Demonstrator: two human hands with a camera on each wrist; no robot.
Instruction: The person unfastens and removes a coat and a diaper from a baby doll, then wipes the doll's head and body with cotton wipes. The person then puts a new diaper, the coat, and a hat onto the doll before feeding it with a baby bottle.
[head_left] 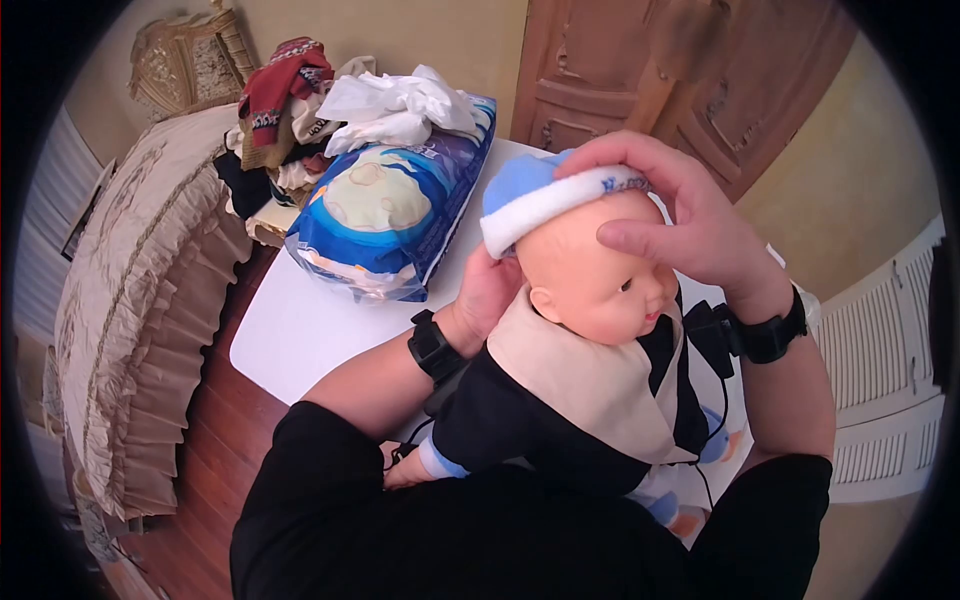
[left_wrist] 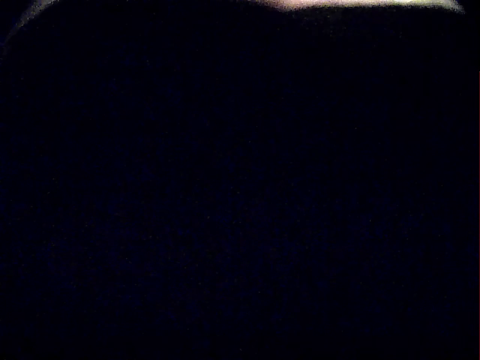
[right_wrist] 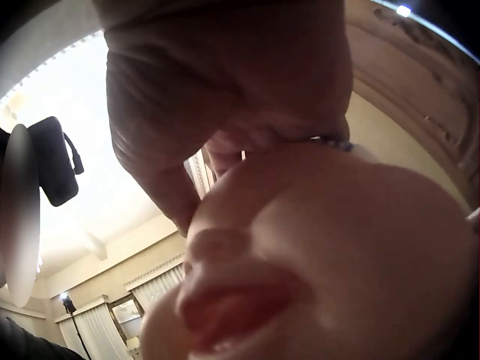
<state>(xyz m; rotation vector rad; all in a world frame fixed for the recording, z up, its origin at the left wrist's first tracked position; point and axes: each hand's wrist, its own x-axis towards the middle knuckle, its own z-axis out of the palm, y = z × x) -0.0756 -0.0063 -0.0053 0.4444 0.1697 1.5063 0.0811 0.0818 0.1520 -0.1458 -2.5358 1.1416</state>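
Observation:
A baby doll (head_left: 590,270) in a black top with a broad beige collar sits upright against the person's front, facing right. On its head is a light blue knit hat (head_left: 525,190) with a white fluffy brim. The right hand (head_left: 700,215) reaches over the head, its fingers curved over the hat's brim and its thumb at the forehead. Behind the doll's neck, the left hand (head_left: 487,290) lies close under the hat's back edge; its fingers are hidden. In the right wrist view the doll's face (right_wrist: 322,262) fills the foreground below the palm. The left wrist view is almost wholly dark.
The doll is at a white table (head_left: 300,335). A blue diaper pack (head_left: 385,210) lies there with crumpled white plastic (head_left: 400,105) on top. Beyond it are piled clothes (head_left: 285,90) and a bed with a ruffled cover (head_left: 140,280). Carved wooden doors (head_left: 590,70) stand behind.

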